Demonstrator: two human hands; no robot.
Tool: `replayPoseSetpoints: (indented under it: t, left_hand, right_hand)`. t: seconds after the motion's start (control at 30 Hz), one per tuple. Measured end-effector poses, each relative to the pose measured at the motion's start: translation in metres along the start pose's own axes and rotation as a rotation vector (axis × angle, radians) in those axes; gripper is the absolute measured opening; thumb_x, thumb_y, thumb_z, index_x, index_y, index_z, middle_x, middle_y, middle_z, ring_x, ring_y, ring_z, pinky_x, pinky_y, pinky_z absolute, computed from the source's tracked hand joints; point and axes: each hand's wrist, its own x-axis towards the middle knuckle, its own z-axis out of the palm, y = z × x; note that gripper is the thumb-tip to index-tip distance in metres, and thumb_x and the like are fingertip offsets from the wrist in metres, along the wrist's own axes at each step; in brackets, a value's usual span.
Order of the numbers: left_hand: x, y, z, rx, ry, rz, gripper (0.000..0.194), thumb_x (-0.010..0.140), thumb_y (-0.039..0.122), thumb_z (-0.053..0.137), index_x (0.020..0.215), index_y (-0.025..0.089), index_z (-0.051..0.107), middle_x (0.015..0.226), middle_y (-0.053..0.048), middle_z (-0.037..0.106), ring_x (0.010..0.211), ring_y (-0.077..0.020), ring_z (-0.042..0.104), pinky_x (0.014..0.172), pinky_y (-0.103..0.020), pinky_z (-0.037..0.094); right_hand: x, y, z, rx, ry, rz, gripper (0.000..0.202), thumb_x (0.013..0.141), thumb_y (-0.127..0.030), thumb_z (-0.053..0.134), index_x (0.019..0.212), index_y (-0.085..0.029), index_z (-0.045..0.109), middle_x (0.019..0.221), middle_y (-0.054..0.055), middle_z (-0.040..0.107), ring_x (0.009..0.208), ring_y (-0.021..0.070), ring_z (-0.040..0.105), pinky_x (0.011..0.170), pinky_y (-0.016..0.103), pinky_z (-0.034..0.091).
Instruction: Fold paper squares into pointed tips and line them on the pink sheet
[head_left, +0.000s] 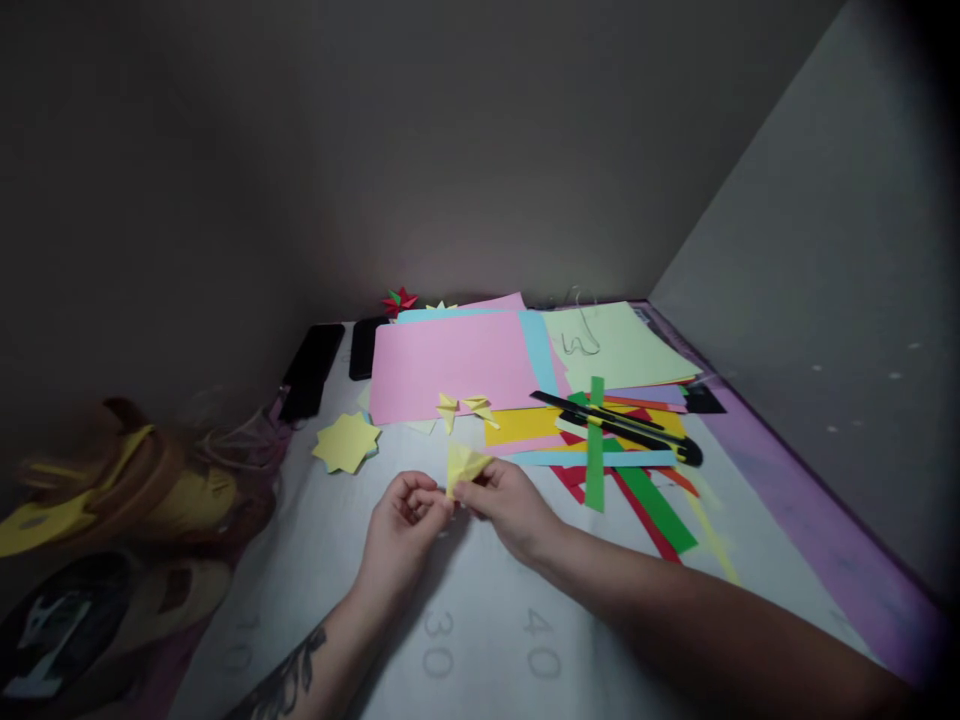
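A small folded piece of yellow paper (pixel 463 466) is held just above the white mat. My right hand (pixel 517 505) pinches its right lower side between thumb and fingers. Curled in, my left hand (pixel 405 520) has thumb and fingertips together at the paper's lower left corner; the exact contact is hard to see. Just beyond lie two small folded yellow paper pieces (pixel 448 408), partly over a pink sheet (pixel 454 365). To the left rests a flat yellow paper star (pixel 346 442) with a bluish layer under it.
Colored paper strips (pixel 649 500) and black utility knives (pixel 637 430) lie on the right. A pale green sheet (pixel 615 350) bears a bent wire. Dark phones (pixel 315 360) and a red-green paper star (pixel 400 301) sit at the back. Brown items (pixel 172 480) crowd the left edge.
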Motion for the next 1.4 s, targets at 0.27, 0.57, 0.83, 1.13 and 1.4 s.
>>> replayPoseSetpoints:
  t: [0.27, 0.57, 0.83, 1.13, 1.4]
  left_hand:
    - [-0.002, -0.005, 0.002, 0.162, -0.174, 0.071, 0.03, 0.069, 0.018, 0.066, 0.087, 0.021, 0.043, 0.061, 0.005, 0.063, 0.054, -0.0099, 0.056, 0.054, -0.021, 0.043]
    - [0.003, -0.002, -0.01, 0.115, -0.062, 0.185, 0.039, 0.072, 0.024, 0.068, 0.106, 0.02, 0.048, 0.091, -0.003, 0.061, 0.078, -0.0135, 0.06, 0.066, -0.025, 0.048]
    - [0.001, -0.002, -0.014, 0.231, -0.072, 0.088, 0.021, 0.077, 0.026, 0.063, 0.091, 0.02, 0.048, 0.067, 0.007, 0.049, 0.054, -0.0082, 0.043, 0.05, -0.019, 0.035]
    - [0.003, 0.006, -0.02, 0.179, 0.093, 0.044, 0.025, 0.072, 0.029, 0.067, 0.089, 0.02, 0.052, 0.06, 0.008, 0.049, 0.048, -0.0074, 0.042, 0.045, -0.017, 0.031]
    - [0.002, 0.001, -0.011, -0.125, 0.059, -0.046, 0.026, 0.071, 0.026, 0.069, 0.078, 0.022, 0.045, 0.054, 0.011, 0.046, 0.045, -0.0051, 0.038, 0.045, -0.016, 0.03]
  right_hand:
    - [-0.001, -0.009, -0.007, -0.049, 0.033, -0.095, 0.022, 0.074, -0.038, 0.068, 0.074, -0.018, 0.06, 0.068, -0.001, 0.063, 0.061, 0.0128, 0.054, 0.06, 0.026, 0.042]
    - [-0.003, -0.011, -0.016, -0.378, -0.077, -0.121, 0.009, 0.081, -0.024, 0.056, 0.089, -0.021, 0.058, 0.071, -0.004, 0.056, 0.065, 0.0123, 0.053, 0.06, 0.025, 0.04]
    - [-0.005, -0.012, -0.014, -0.407, -0.075, -0.024, 0.023, 0.072, -0.019, 0.065, 0.089, -0.021, 0.05, 0.064, -0.007, 0.054, 0.058, 0.0101, 0.05, 0.056, 0.022, 0.038]
    - [-0.001, -0.018, -0.029, -0.621, 0.077, -0.342, 0.013, 0.08, -0.019, 0.059, 0.092, -0.022, 0.053, 0.07, -0.003, 0.055, 0.064, 0.0141, 0.053, 0.059, 0.026, 0.043]
    - [-0.014, 0.002, -0.018, -1.07, -0.128, -0.82, 0.034, 0.081, -0.003, 0.049, 0.103, -0.025, 0.064, 0.124, 0.01, 0.046, 0.073, 0.0134, 0.052, 0.07, 0.032, 0.052]
